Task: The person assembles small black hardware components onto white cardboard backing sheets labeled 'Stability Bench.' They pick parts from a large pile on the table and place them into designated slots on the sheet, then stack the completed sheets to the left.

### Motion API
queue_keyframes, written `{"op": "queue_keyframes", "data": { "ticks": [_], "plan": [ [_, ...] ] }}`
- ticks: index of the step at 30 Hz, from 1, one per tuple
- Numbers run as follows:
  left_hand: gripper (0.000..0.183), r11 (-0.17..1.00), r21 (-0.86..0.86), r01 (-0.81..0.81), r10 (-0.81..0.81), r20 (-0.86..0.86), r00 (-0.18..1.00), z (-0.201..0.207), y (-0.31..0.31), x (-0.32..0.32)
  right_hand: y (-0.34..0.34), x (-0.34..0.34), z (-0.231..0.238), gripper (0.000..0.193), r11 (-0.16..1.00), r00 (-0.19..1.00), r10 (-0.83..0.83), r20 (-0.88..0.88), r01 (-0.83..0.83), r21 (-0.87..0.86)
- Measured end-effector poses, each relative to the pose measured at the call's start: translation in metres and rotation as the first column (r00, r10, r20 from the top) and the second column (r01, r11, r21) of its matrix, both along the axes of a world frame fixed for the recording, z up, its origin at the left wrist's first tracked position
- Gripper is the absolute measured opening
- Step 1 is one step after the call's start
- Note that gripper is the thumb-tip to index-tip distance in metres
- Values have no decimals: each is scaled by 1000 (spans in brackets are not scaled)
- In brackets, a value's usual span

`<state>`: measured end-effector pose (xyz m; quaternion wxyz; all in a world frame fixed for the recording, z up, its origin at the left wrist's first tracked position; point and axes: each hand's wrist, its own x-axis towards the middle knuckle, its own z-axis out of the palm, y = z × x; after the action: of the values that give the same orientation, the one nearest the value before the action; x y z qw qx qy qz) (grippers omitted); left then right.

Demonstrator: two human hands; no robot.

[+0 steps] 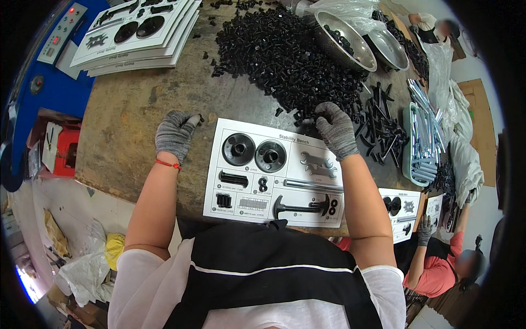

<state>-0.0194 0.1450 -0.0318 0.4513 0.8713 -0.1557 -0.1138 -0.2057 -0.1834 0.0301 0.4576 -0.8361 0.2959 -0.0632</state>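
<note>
My left hand, in a grey knit glove, is closed above the wooden table, left of a white card. A small black bolt shows at its fingertips. My right hand, gloved alike, has curled fingers at the near edge of a heap of black bolts; what it holds, if anything, is hidden. Between my forearms lies the white card, bearing pictures of black discs, wrenches, bolts, a rod and a T-shaped handle. Its near edge reaches my black apron.
A stack of similar cards sits far left. Metal bowls stand beyond the heap. Black T-shaped parts lie right, beside a bin of metal rods. A co-worker's gloved hand touches more cards at right. Blue machine at left.
</note>
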Motion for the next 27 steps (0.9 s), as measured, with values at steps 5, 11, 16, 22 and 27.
{"op": "queue_keyframes", "data": {
  "ticks": [5,11,16,22,27],
  "plan": [
    [22,1000,14,-12,12,-36,999,4,-3,2,10,8,4,28,884,935,312,-170,-351,-308],
    [16,992,-129,-13,-18,-236,972,33,7,-20,19,31,0,22,480,781,280,-557,-617,-624],
    [17,851,111,514,-524,264,810,65,21,-94,60,-16,11,13,627,858,497,-131,-459,-629],
    [19,657,490,573,-738,262,621,52,0,-156,161,-78,-2,21,602,771,556,-311,-631,-489],
    [25,640,539,547,-726,193,659,49,5,-168,168,-93,-1,21,755,841,511,-178,-538,-374]
  ]
}}
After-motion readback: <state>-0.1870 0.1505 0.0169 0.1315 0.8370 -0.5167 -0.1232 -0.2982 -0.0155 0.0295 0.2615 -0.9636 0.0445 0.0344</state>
